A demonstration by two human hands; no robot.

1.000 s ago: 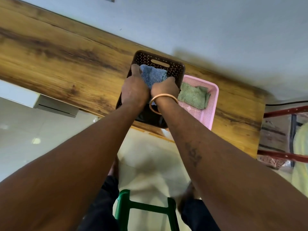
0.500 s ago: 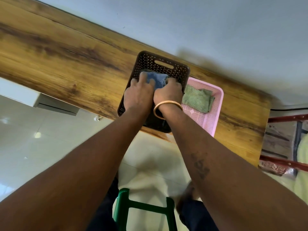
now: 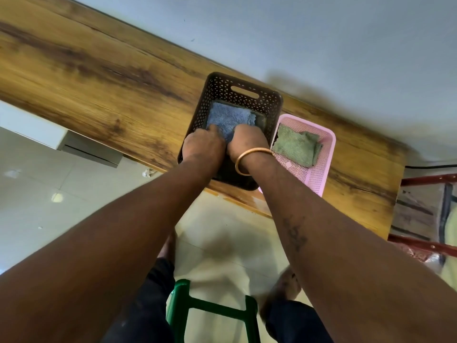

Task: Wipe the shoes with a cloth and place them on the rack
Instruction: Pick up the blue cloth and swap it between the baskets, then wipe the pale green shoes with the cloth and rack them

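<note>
**Fingers in the brown basket, bunching the blue cloth**

Fingers (image 3: 214, 129) of the left hand (image 3: 202, 147) are bent down onto the blue cloth (image 3: 227, 117). The right hand (image 3: 247, 142) curls in beside them and the fabric puckers up between the two. Both hands look to be gripping its near edge, though the fingertips are buried in the pile.

The cloth lies inside the brown basket (image 3: 217, 87), which sits at the near edge of the table (image 3: 99, 78), towards its right end. A gold bangle (image 3: 249, 157) rides the right wrist.

On progress, it looks like early days. No shoe is in view, so wiping and racking both appear to be left to do.

Touching the brown basket's right side is a pink basket (image 3: 311, 179) holding a folded green cloth (image 3: 294, 147). Off the table's right end stands a red metal frame (image 3: 430, 177); I can't tell whether that's the rack. A green stool (image 3: 212, 308) stands below by the person's feet. The high basket walls crowd both wrists, which could hamper lifting the cloth out.
</note>
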